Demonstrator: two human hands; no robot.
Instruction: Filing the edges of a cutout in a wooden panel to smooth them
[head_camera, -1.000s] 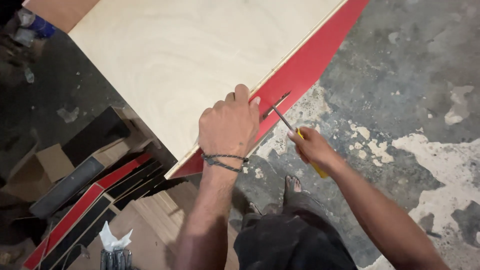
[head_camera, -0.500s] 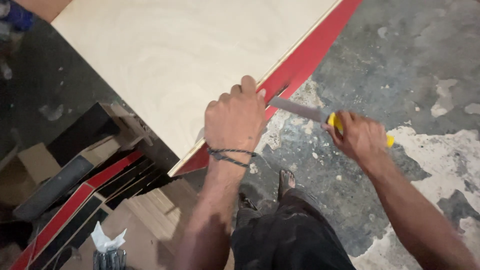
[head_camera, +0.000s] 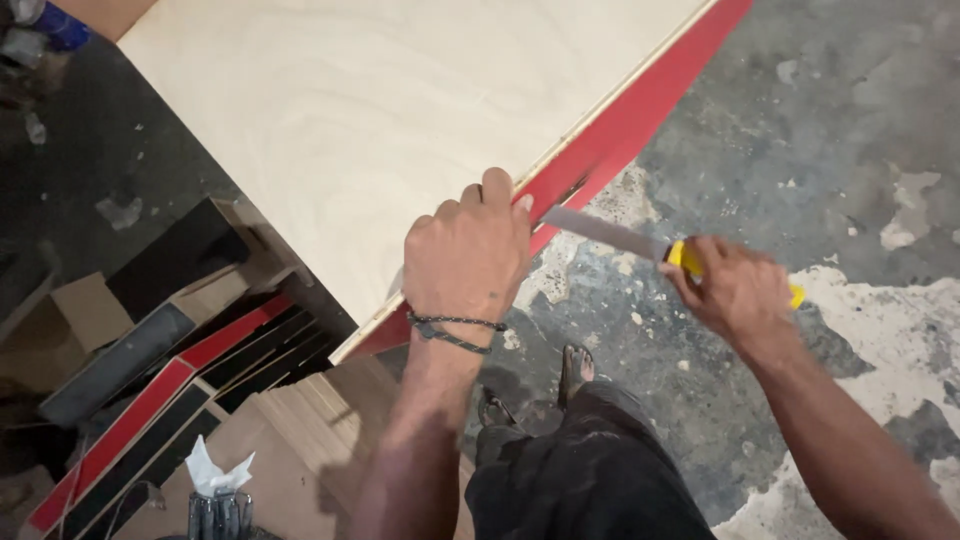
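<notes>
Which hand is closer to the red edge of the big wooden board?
Left. The left hand rests on the board, fingers touching its red edge. The right hand is out over the floor, holding a yellow-handled blade whose tip reaches the edge.

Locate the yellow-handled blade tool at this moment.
In the head view, right of centre: the yellow-handled blade tool is gripped by the right hand, its tip at the red edge strip beside the left hand.
</notes>
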